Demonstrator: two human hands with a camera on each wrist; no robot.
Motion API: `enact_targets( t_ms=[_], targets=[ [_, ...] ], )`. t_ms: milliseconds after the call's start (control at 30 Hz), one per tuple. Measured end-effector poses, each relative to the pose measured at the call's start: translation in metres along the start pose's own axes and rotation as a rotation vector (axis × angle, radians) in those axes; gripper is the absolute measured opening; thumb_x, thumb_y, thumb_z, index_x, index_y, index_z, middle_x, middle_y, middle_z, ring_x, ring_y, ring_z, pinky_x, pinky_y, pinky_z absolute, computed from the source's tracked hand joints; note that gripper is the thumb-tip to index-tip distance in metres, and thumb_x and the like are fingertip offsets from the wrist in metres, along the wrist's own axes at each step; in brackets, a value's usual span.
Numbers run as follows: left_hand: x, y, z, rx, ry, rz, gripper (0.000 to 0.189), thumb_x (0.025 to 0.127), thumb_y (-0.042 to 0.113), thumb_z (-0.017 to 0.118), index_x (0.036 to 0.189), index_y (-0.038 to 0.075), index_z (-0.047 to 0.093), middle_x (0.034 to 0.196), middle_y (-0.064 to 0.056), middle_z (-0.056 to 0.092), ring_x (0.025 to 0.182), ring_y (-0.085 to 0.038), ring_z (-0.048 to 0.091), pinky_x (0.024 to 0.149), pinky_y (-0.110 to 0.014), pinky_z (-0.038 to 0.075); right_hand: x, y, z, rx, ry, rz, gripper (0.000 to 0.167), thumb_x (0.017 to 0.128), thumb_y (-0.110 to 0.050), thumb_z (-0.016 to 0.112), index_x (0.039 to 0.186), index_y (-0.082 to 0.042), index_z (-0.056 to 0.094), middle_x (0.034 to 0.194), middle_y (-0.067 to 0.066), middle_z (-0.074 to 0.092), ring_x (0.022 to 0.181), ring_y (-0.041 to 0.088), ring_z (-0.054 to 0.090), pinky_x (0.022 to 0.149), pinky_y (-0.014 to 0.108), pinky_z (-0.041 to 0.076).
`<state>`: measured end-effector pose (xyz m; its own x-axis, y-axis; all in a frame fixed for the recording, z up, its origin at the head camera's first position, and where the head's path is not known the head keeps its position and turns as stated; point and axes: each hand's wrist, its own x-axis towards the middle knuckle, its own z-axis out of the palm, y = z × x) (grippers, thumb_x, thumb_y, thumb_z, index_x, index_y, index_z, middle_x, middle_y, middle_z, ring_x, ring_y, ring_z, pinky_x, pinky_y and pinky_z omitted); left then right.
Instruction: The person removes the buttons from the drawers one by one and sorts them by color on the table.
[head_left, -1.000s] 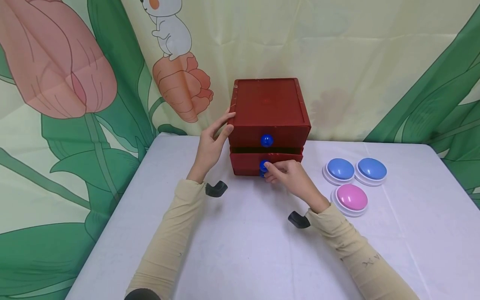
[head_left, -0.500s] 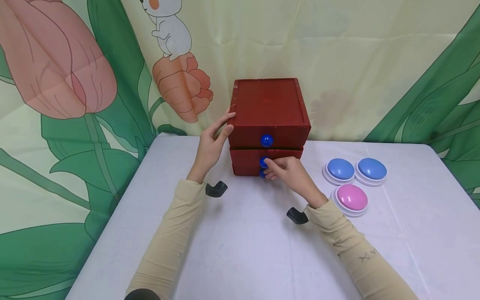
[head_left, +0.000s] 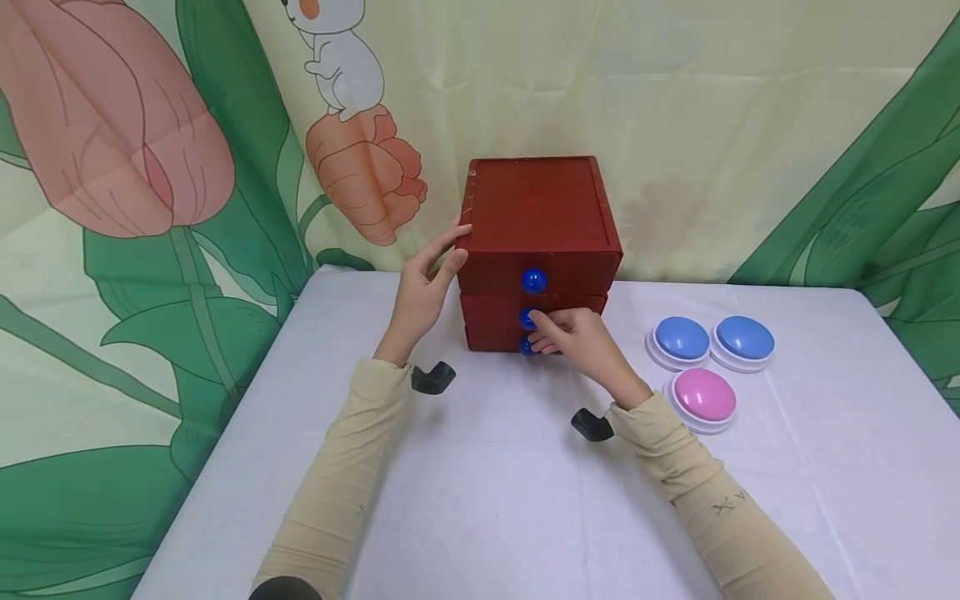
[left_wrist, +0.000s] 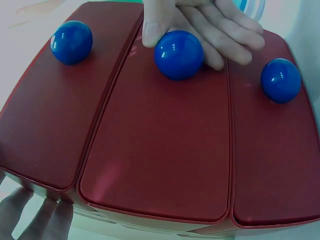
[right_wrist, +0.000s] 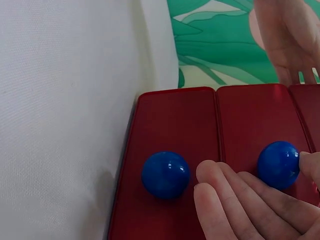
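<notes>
A dark red cabinet (head_left: 536, 204) with three stacked drawers stands at the back of the table, each drawer bearing a round blue knob. My left hand (head_left: 420, 300) rests against the cabinet's left side, fingers extended and the thumb near the front corner. At the middle drawer, my right hand (head_left: 588, 346) holds the blue knob (left_wrist: 178, 55) between thumb and fingers. The middle drawer front lies level with its neighbours in the left wrist view. The bottom drawer's knob (right_wrist: 165, 175) sits just beside my right fingertips, and the top drawer's knob (head_left: 534, 281) is untouched.
To the right of the cabinet are two blue push buttons (head_left: 681, 337) and a pink push button (head_left: 704, 395) on white bases. A white cloth covers the table (head_left: 480, 500). A printed curtain (head_left: 675, 125) hangs right behind the cabinet.
The middle drawer has slid inward from partly pulled out to closed, with my right hand moving forward on its knob. My left hand has stayed on the cabinet's side.
</notes>
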<state>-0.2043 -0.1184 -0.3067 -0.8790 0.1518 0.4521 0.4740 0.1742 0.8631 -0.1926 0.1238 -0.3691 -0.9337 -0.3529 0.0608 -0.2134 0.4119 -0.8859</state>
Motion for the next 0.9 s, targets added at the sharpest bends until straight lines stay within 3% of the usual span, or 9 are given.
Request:
enact_targets(
  t_ms=[500,900],
  targets=[
    [0.004,-0.001,-0.002,0.008,-0.002,-0.02,0.04,0.102,0.013,0.055,0.142,0.005,0.054,0.155,-0.007,0.043,0.144,-0.019,0.039,0.112,-0.041,0.041,-0.003,-0.001,-0.003,-0.054,0.034,0.042,0.041,0.1,-0.034,0.059,0.104,0.004,0.074,0.09,0.015,0.076,0.084,0.036,0.073,0.081,0.049,0.059],
    [0.002,-0.001,-0.001,0.009,0.001,-0.018,0.04,0.102,0.014,0.055,0.141,0.005,0.054,0.155,-0.007,0.043,0.144,-0.019,0.039,0.112,-0.042,0.041,-0.012,0.013,-0.005,-0.219,0.066,0.052,0.039,0.099,-0.036,0.06,0.093,0.0,0.077,0.083,0.012,0.076,0.079,0.027,0.073,0.069,0.031,0.055]
  ],
)
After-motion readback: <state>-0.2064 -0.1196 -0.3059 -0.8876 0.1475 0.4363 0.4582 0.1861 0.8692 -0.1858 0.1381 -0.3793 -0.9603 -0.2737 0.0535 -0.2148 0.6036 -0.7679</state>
